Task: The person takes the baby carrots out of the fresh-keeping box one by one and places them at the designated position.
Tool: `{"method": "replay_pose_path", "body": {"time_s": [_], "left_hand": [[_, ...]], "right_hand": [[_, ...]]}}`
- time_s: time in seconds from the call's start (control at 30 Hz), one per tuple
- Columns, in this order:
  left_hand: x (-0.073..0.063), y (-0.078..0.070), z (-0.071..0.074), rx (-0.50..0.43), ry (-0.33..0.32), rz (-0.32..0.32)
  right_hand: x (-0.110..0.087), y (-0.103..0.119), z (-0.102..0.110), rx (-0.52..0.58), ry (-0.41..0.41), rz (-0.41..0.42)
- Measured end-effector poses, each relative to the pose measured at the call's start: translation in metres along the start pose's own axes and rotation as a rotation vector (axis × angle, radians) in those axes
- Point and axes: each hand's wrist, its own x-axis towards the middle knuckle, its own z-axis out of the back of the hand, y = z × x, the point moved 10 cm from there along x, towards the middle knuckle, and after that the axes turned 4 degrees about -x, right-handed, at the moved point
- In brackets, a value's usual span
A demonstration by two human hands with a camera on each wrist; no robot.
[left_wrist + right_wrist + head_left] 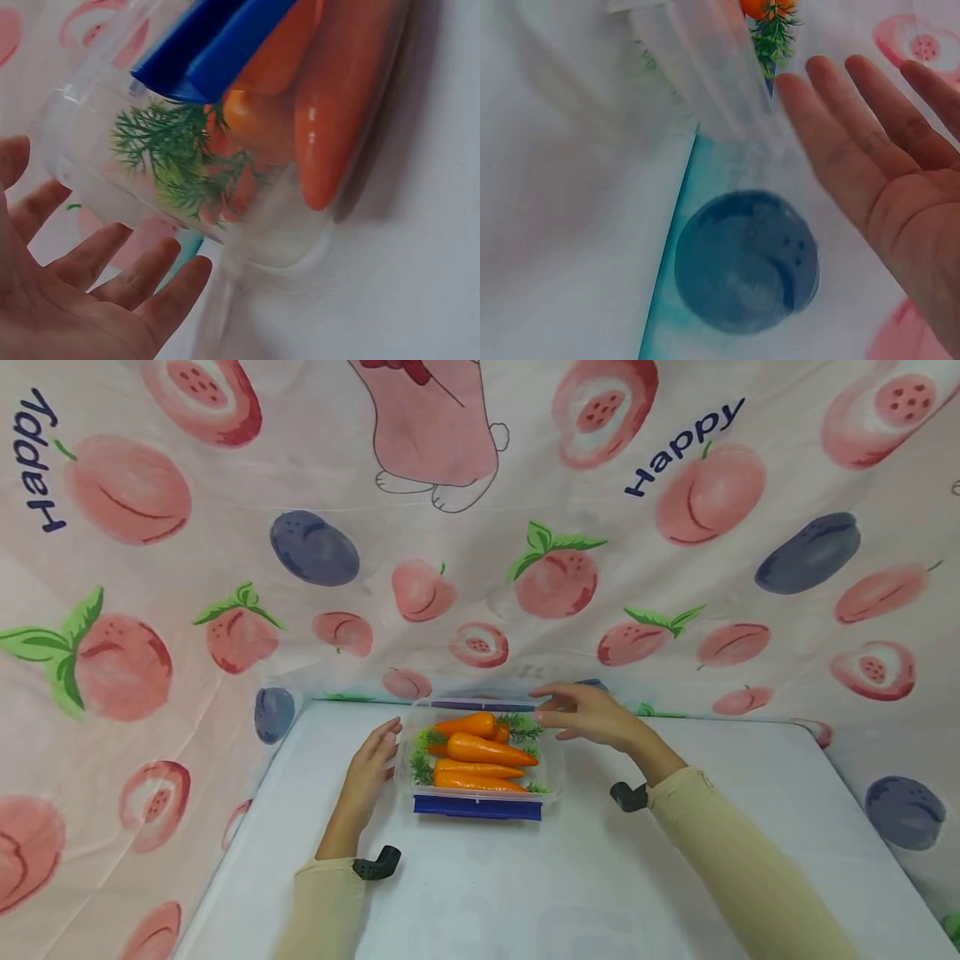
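A clear plastic box point(555, 781) with blue side clips point(477, 808) stands on the white table. Inside lie several orange carrots point(491, 749) with green feathery tops point(422, 764). My left hand point(365, 777) is beside the box's left end, its fingers spread and loosely bent; the left wrist view shows the palm facing the clear wall and holding nothing. At the back right corner is my right hand point(588, 714), fingertips close to the rim. The right wrist view shows that hand's fingers point(862, 161) extended near the box wall, with nothing in the palm.
The white table point(480, 893) reaches back to a fruit-printed cloth point(450, 543) hanging behind and at the sides. A black wrist mount point(378, 863) sits at the left cuff, another mount point(628, 797) at the right one.
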Motion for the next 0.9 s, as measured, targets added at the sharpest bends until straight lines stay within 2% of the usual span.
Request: {"method": "replay_pose_path", "body": {"time_s": [0.47, 0.73, 0.9], "left_hand": [[0.011, 0.021, -0.004, -0.037, 0.014, -0.022], [0.017, 0.020, -0.007, -0.092, 0.029, -0.053], [0.019, 0.020, -0.008, -0.060, 0.031, -0.089]], "right_hand": [[0.048, 0.032, -0.043, -0.120, 0.146, 0.023], [0.064, 0.034, -0.069, -0.187, 0.252, 0.010], [0.069, 0.036, -0.079, -0.211, 0.279, 0.004]]}}
